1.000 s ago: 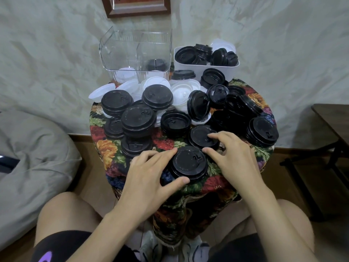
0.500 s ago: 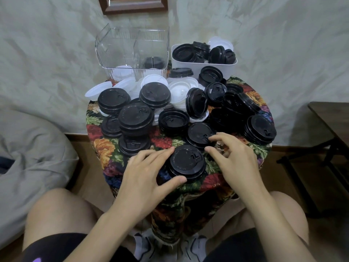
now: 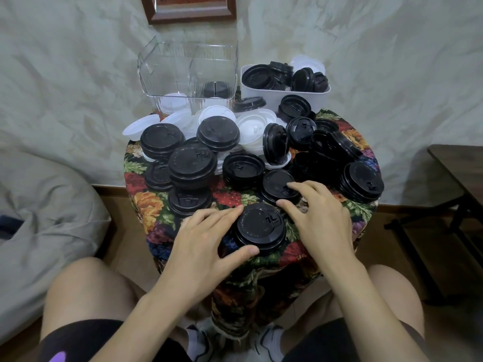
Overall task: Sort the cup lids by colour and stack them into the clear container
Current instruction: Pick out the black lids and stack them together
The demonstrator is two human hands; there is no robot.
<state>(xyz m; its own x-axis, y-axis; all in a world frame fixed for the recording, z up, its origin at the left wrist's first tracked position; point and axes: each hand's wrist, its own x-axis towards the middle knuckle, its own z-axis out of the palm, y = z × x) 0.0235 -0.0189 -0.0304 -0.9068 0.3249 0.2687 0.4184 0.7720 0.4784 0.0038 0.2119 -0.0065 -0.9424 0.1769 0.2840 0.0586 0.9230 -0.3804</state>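
Note:
A short stack of black lids (image 3: 259, 228) sits at the near edge of the floral-covered table (image 3: 154, 220). My left hand (image 3: 206, 246) cups its left side, thumb at the front rim and fingers at the back. My right hand (image 3: 317, 223) rests just right of it, its fingertips on a single black lid (image 3: 277, 185) behind the stack. Several black stacks (image 3: 192, 162) and loose white lids (image 3: 254, 129) cover the table. The clear container (image 3: 188, 71) stands at the back left with a few white and black lids at its bottom.
A white tub (image 3: 285, 96) full of black lids stands at the back right against the wall. A grey cushion (image 3: 39, 218) lies to the left, a dark wooden table (image 3: 460, 173) to the right. My knees flank the table's near side.
Both hands stay around the front black stack; the right hand's fingers have curled slightly on the lid behind it. The camera has shifted a little.

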